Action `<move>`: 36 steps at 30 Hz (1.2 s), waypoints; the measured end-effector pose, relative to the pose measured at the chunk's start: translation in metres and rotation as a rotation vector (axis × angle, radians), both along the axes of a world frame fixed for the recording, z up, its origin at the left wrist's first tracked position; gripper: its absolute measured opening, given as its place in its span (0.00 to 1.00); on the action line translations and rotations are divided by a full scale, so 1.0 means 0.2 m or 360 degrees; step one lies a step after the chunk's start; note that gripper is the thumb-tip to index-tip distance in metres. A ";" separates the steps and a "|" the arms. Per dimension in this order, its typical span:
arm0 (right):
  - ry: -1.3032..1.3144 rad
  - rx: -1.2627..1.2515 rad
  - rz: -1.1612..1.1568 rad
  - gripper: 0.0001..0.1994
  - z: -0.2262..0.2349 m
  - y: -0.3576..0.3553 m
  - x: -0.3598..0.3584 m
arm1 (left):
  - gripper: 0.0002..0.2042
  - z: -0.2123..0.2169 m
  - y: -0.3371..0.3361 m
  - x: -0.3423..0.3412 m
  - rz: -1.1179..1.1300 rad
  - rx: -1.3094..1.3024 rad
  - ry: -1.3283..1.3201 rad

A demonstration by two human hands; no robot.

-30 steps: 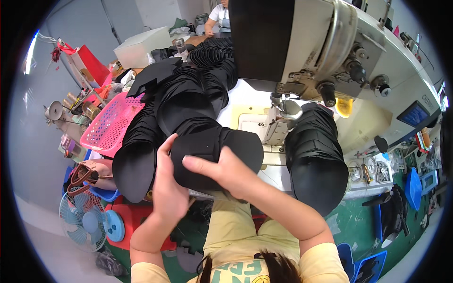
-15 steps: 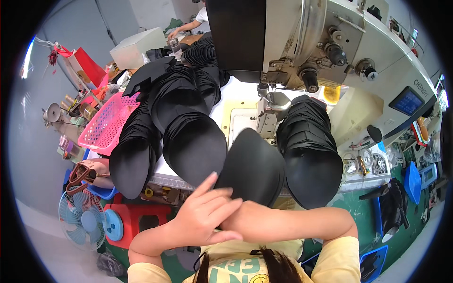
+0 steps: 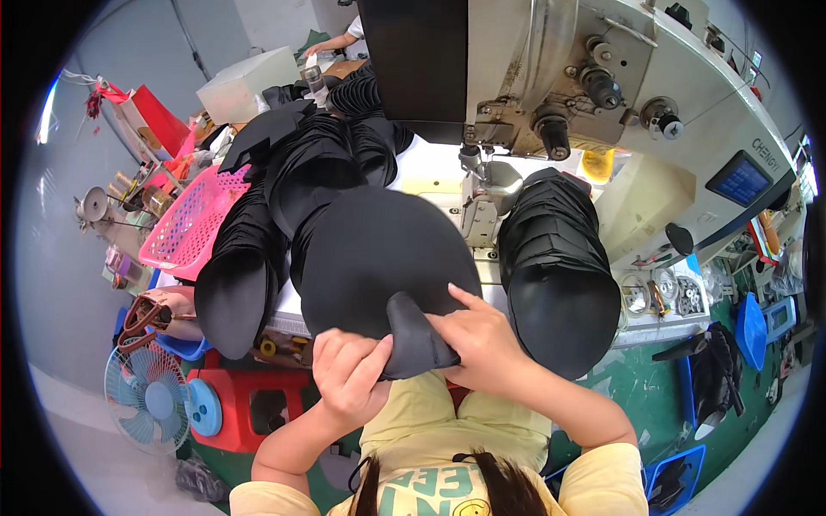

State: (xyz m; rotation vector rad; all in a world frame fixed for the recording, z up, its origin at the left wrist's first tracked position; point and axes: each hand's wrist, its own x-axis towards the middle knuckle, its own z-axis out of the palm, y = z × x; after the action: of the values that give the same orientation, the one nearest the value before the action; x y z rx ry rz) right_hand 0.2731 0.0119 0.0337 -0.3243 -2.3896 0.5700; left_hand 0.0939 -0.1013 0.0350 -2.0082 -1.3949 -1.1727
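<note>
Both my hands grip a large, rounded black sheet piece (image 3: 387,249) above the table's front edge. Its near part curls up into a fold between them. My left hand (image 3: 348,374) is closed on the near left edge, fingers bent over it. On the other side of the fold, my right hand (image 3: 477,340) pinches the near right edge, its index finger stretched along the surface. To the right, beside the sewing machine's needle area (image 3: 492,185), lies an overlapping row of similar black pieces (image 3: 564,314). More stacked black pieces (image 3: 237,297) lie to the left, partly hidden behind the held one.
The sewing machine's head (image 3: 551,77) rises at the back right, with a small screen (image 3: 738,179) on its body. At left are a pink basket (image 3: 194,224), a fan (image 3: 155,400) and a red stool (image 3: 232,421). Far back, another person's hand (image 3: 318,46) reaches over a table.
My arms have uncrossed and my hands now sit apart on the sheet piece's near edge. A broad black piece now covers the left front stack, its near part curled up.
</note>
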 end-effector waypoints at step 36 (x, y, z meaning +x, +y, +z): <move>0.0775 0.0245 -0.0425 0.25 -0.10 -0.06 0.20 | 0.13 0.00 -0.05 -0.07 -0.0221 -0.1267 -0.1409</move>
State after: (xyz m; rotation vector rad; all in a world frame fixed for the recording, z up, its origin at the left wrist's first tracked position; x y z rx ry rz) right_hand 0.3132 0.0002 0.0133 -0.3799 -1.8689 0.2963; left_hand 0.0803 -0.1105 0.0357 -2.1620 -2.4889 -1.9266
